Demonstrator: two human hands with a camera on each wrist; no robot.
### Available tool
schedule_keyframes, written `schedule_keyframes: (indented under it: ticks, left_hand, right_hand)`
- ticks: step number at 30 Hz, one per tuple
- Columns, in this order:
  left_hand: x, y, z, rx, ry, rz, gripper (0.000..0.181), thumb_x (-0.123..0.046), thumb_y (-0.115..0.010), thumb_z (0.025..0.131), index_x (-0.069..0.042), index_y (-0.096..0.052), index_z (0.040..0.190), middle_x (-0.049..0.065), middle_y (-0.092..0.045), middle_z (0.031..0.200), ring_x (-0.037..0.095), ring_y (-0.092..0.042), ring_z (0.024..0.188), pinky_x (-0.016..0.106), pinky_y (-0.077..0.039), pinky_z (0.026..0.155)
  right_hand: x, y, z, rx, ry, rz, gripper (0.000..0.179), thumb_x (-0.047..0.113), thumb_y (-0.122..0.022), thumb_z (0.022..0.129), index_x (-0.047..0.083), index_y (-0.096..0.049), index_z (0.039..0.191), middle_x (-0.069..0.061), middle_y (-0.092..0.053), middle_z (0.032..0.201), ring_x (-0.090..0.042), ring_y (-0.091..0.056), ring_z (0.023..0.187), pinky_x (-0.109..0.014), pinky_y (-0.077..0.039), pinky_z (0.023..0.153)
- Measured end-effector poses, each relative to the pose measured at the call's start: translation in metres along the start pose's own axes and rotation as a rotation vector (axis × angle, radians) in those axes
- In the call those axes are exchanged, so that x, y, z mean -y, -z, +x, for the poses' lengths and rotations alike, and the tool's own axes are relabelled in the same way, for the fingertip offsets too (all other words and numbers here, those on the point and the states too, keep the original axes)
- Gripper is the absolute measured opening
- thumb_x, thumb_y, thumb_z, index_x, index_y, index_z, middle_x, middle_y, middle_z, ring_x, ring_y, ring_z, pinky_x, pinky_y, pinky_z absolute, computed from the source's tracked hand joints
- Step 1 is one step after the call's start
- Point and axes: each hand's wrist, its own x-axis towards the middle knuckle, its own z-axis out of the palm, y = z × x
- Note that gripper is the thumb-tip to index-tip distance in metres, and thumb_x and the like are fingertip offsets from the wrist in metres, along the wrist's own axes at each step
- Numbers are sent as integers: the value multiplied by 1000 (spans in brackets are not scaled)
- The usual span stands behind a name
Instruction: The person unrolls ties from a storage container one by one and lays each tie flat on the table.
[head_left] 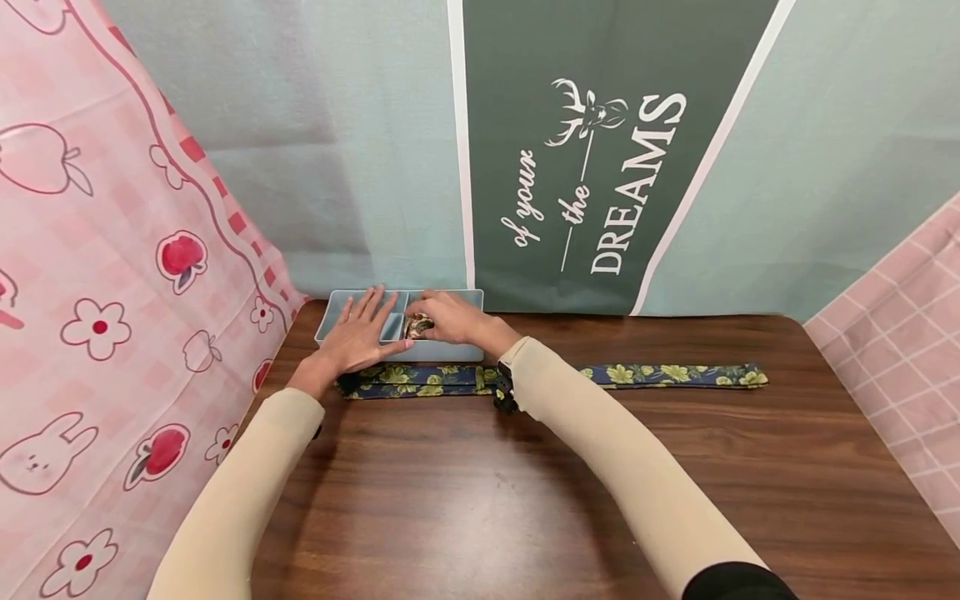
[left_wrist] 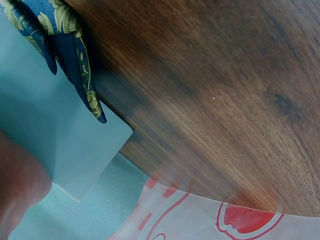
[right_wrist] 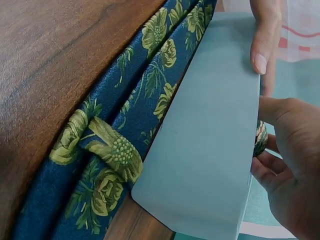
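Note:
A light blue divided box (head_left: 442,352) stands at the back left of the table. My left hand (head_left: 357,337) lies over its left part, fingers spread and straight, thumb at the near rim. In the middle of the box, my right hand (head_left: 450,319) grips a small rolled patterned cloth (head_left: 417,326). The right wrist view shows this rolled cloth (right_wrist: 261,137) between thumb and fingers, partly behind the box wall (right_wrist: 210,120). A navy necktie (head_left: 675,375) with yellow-green flowers stretches along the box's near side. Its keeper loop (right_wrist: 117,150) shows close up.
The brown wooden table (head_left: 480,500) reaches toward me. Behind the box hangs a grey-green printed cloth (head_left: 375,167). A pink patterned cloth (head_left: 97,250) borders the left side, and a pink checked one (head_left: 900,358) the right.

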Motion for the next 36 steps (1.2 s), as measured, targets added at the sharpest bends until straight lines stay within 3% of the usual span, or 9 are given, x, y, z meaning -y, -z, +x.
schedule_keyframes:
  ticks: [11, 21, 28, 36]
  left_hand:
    - [-3, -1, -1, -6, -3, 13, 105, -77, -43, 100, -12, -4, 172, 19, 3, 178, 38, 3, 164, 61, 3, 129]
    - [-1, -1, -1, -6, 1, 20, 102, -76, -42, 102, -13, -4, 172, 17, 4, 178, 37, 4, 164, 60, 4, 129]
    - [-1, -1, -1, -8, -1, 13, 103, -77, -43, 101, -13, -5, 172, 18, 4, 178, 37, 4, 164, 60, 5, 129]
    - [-2, 1, -2, 8, 11, 8, 100, -70, -47, 103, -14, -3, 172, 18, 5, 178, 36, 6, 164, 60, 5, 130]
  right_hand:
    - [-1, -1, 4, 22, -53, -18, 40, 11, -73, 101, 9, -68, 141, -11, -70, 131, -25, -67, 117, -38, -56, 98]
    - [0, -3, 6, -5, -56, -69, 33, 10, -77, 98, 9, -71, 130, -9, -72, 111, -23, -67, 100, -38, -55, 83]
    - [-3, -5, 4, -75, -38, 14, 28, 6, -75, 98, 6, -73, 126, -9, -75, 112, -23, -69, 99, -38, -56, 84]
    - [-7, -6, 4, -154, -46, 95, 30, 8, -78, 95, 8, -76, 125, -7, -77, 120, -22, -72, 108, -36, -57, 93]
